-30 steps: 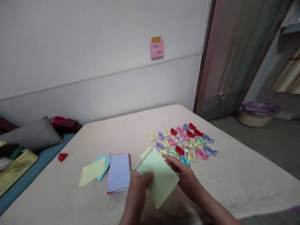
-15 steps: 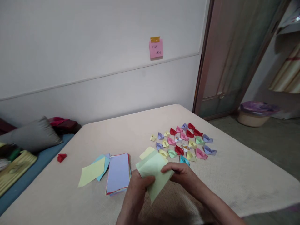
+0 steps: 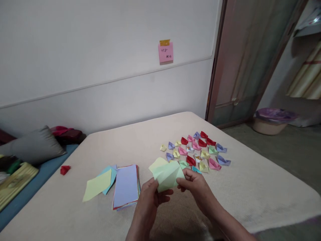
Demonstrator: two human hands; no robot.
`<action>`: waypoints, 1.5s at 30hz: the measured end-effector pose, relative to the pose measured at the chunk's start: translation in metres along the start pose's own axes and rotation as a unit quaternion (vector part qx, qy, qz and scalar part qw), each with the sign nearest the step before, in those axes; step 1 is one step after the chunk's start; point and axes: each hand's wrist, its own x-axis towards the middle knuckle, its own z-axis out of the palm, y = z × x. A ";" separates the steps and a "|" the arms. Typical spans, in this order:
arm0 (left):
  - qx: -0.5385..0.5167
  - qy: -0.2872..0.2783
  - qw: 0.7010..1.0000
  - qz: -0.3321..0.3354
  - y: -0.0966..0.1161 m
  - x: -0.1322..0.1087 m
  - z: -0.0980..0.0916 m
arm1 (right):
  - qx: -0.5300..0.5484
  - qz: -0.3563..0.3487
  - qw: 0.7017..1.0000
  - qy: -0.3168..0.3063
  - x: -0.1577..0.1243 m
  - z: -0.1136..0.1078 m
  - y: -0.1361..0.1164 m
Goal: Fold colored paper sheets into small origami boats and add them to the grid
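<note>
A light green sheet of paper (image 3: 168,175), folded and creased, is held up in front of me above the bed. My left hand (image 3: 149,197) pinches its lower left corner, thumb on top and the other fingers underneath. At the paper's right edge, my right hand (image 3: 194,184) grips between thumb and fingers. Just behind it lies a pale yellow sheet (image 3: 157,163), partly covered. Beyond and to the right sit several small folded paper boats in rows, among them a red boat (image 3: 191,160), a pink boat (image 3: 215,164) and a purple boat (image 3: 223,160).
Left of my hands is a stack of coloured paper (image 3: 126,185), purple on top. Beside it a yellow sheet (image 3: 97,184) overlaps a blue sheet (image 3: 113,175). A red folded paper piece (image 3: 65,170) lies far left. A pink note (image 3: 166,53) is taped to the wall.
The green paper has turned from a tilted, longer shape to a shorter, nearly level one. My left hand now holds its lower left corner, and my right hand its right edge.
</note>
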 end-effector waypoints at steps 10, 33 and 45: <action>-0.014 0.003 0.998 0.055 -0.012 0.009 0.003 | 0.028 0.002 0.998 0.062 -0.003 0.008 -0.005; 0.048 0.098 0.988 0.110 -0.006 0.003 -0.005 | 0.040 -0.032 0.993 -0.111 0.001 -0.004 0.001; 0.070 0.052 0.990 0.108 -0.002 0.003 -0.011 | -0.007 0.021 0.994 -0.108 -0.002 0.000 -0.012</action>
